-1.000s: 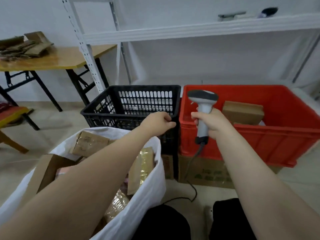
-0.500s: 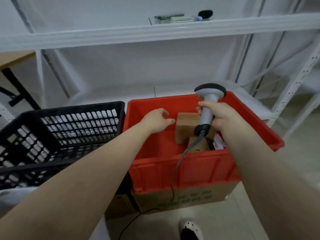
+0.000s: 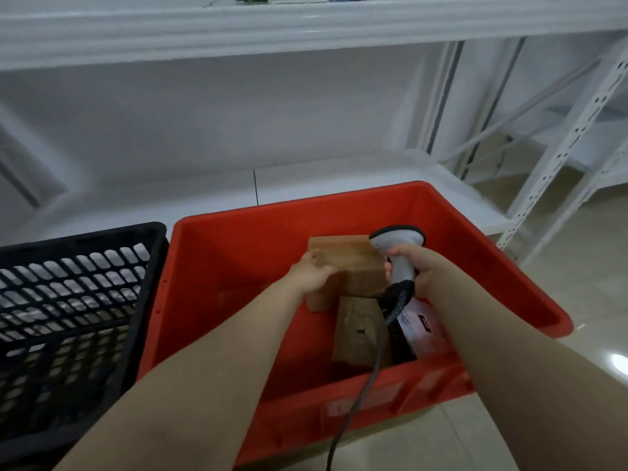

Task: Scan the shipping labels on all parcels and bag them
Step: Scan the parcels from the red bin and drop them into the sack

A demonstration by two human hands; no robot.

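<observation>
Left grip [image 3: 311,275] clamped on the left side of the top cardboard parcel [image 3: 353,263]; right grip [image 3: 421,271] wrapped round the scanner [image 3: 399,246] handle. Both are inside the red crate [image 3: 210,300], black basket [image 3: 85,283] just beside it. Crate also shows a brown parcel [image 3: 356,331] underneath and a white-labelled parcel [image 3: 419,329]. Bag not in view. My read: top parcel not yet scanned, at least two more after it.

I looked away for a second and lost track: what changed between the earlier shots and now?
The left hand, empty before, reached down into the red crate and took hold of the upper cardboard parcel. The right hand lowered the scanner beside it, grip unchanged. The black crate stayed beside the red one.
</observation>
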